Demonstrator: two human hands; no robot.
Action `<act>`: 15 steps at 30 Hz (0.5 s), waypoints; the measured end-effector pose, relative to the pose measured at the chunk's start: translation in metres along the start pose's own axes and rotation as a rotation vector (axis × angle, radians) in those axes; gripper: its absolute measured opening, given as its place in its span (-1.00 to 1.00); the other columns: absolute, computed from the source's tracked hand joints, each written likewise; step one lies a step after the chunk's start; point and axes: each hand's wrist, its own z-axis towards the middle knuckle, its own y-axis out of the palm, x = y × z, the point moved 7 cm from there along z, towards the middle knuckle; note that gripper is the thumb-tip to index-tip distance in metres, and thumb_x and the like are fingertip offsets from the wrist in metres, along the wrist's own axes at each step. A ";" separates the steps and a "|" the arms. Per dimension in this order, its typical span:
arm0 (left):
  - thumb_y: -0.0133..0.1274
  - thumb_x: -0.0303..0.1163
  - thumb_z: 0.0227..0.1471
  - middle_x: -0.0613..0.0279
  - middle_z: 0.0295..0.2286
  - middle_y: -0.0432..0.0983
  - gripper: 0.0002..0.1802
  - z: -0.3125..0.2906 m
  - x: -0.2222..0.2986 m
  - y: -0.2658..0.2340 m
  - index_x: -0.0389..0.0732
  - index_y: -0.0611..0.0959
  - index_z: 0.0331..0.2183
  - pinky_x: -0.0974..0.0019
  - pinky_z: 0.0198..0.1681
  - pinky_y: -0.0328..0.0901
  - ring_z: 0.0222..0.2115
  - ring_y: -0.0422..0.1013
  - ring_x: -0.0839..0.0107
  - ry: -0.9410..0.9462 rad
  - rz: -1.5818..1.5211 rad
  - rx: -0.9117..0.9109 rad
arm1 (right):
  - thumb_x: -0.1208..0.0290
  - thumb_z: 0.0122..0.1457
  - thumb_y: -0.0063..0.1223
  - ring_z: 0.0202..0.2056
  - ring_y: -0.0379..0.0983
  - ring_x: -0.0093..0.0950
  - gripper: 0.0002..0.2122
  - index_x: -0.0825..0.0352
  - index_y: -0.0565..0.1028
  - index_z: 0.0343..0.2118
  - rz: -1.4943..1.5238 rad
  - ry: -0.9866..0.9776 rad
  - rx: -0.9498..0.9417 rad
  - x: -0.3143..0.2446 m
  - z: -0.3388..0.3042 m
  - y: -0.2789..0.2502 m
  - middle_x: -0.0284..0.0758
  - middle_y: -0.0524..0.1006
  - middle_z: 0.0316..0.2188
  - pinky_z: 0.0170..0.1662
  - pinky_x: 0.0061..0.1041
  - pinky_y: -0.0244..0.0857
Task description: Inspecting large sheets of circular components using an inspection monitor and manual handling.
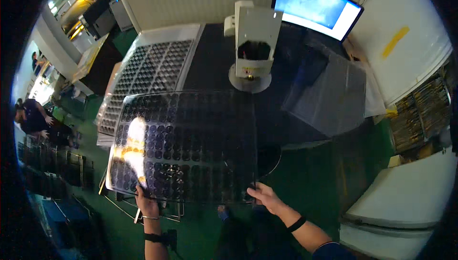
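Note:
Between my hands is a large see-through sheet (217, 141) with rows of dark round shapes; a bright glare crosses its left part. My left hand (147, 205) pinches its near left edge. At its near right corner, my right hand (266, 197) grips with the thumb on top. The sheet is held over the near edge of a dark table (214, 50), and its far left part overlaps a pale sheet (152, 67) with rows of small dark cells. Just past the sheet's far edge stands a white desktop device (257, 26) on a round base.
A lit monitor (317, 7) stands at the back right. Clear plastic sheets (329, 98) lie at the table's right. A white cabinet (400, 203) is at the lower right. Metal frames (71, 164) stand on the green floor at left, where another person (36, 119) is further off.

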 end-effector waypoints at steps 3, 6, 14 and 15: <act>-0.08 -0.24 0.05 0.24 -0.43 0.45 -0.76 0.003 -0.019 -0.006 -0.18 0.44 -0.29 0.32 -0.38 0.35 -0.42 0.41 0.42 0.052 0.077 -0.077 | 0.35 0.08 0.01 -0.37 0.43 -0.54 -0.80 0.38 0.38 -0.32 -0.055 -0.032 0.035 0.013 0.009 -0.006 -0.37 0.44 -0.41 -0.31 -0.55 0.37; -0.03 -0.37 0.01 0.22 -0.38 0.40 -0.68 -0.008 0.001 -0.003 -0.22 0.37 -0.16 0.31 -0.33 0.35 -0.36 0.40 0.40 0.310 0.496 0.019 | 0.38 0.09 -0.01 -0.45 0.45 -0.55 -0.84 0.39 0.41 -0.44 -0.109 -0.071 0.137 0.011 0.011 -0.023 -0.38 0.43 -0.51 -0.36 -0.56 0.40; -0.06 -0.39 0.02 0.19 -0.23 0.39 -0.58 -0.036 0.016 0.028 -0.19 0.31 -0.04 0.34 -0.23 0.26 -0.24 0.34 0.43 0.357 0.483 0.043 | 0.40 0.02 0.08 -0.54 0.33 -0.74 -0.81 0.40 0.45 -0.34 -0.213 -0.420 0.392 -0.020 0.005 -0.057 -0.46 0.45 -0.57 -0.50 -0.71 0.24; -0.06 -0.41 0.02 0.07 -0.15 0.35 -0.57 -0.037 0.014 0.027 -0.35 0.30 -0.06 0.25 -0.06 0.19 -0.13 0.30 0.36 0.328 0.482 0.079 | 0.43 0.02 0.08 -0.54 0.34 -0.73 -0.78 0.40 0.43 -0.28 -0.168 -0.437 0.405 -0.023 0.005 -0.059 -0.43 0.46 -0.56 -0.49 -0.71 0.24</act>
